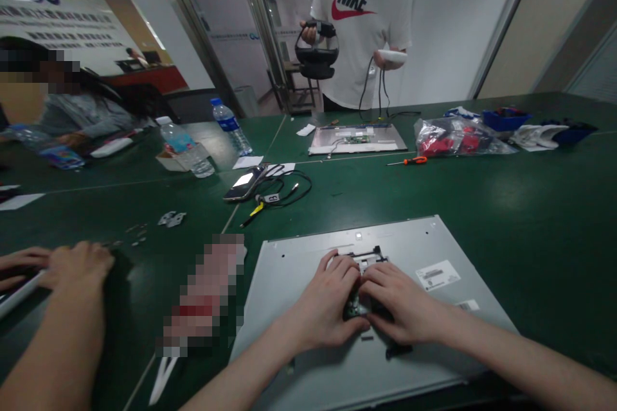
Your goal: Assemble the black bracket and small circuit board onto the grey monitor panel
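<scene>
A flat grey metal panel (289,270) lies on the green table in front of me, with white label stickers (438,275) on its right part. At its middle, a small green circuit board (357,308) shows between my hands. My left hand (332,298) has its fingers curled over the board's left side, thumb pointing inward. Against the right side, my right hand (402,302) is bent, its fingertips close to those of the left. Both hands partly cover the board and a black bracket (378,252) above it. A dark piece (399,352) sits below my right hand.
Across the table lie an orange-handled screwdriver (415,160), a second panel (321,139), a bagged red item (457,138), a phone (245,183), cables (308,186) and bottles (231,125). A co-worker's hand (80,263) works at left. Another person (364,32) stands opposite, holding a headset.
</scene>
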Demonstrator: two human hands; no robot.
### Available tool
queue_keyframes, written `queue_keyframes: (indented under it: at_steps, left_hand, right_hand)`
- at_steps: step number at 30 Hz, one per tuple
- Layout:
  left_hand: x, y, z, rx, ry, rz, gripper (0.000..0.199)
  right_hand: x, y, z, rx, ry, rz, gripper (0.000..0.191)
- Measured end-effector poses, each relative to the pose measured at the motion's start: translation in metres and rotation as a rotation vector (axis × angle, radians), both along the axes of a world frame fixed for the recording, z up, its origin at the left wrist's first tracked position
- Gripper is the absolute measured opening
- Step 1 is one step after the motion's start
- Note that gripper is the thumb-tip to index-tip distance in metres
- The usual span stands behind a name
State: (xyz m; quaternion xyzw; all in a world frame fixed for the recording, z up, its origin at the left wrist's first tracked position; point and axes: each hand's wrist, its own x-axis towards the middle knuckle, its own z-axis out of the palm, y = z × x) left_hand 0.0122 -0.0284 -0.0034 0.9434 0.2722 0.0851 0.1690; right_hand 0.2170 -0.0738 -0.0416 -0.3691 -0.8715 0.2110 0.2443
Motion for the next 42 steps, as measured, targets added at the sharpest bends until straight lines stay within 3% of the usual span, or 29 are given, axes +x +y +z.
queue_keyframes:
  at_steps: [18, 24, 32, 42]
  left_hand:
    - [0.0, 0.0, 0.0, 0.005, 0.003, -0.01, 0.061]
    - [0.0, 0.0, 0.001, -0.009, -0.006, -0.014, 0.059]
    - [-0.002, 0.001, 0.004, -0.005, -0.011, -0.022, 0.051]
    - [0.0, -0.001, 0.005, 0.0, -0.027, -0.018, 0.046]
  right_hand:
    - [0.009, 0.001, 0.005, -0.054, 0.034, 0.033, 0.028]
    - [0.015, 0.004, 0.013, -0.01, 0.0, 0.074, 0.018]
    - [0.013, 0.006, 0.003, 0.057, 0.013, 0.047, 0.013]
    - [0.013, 0.006, 0.004, 0.063, 0.005, 0.044, 0.014]
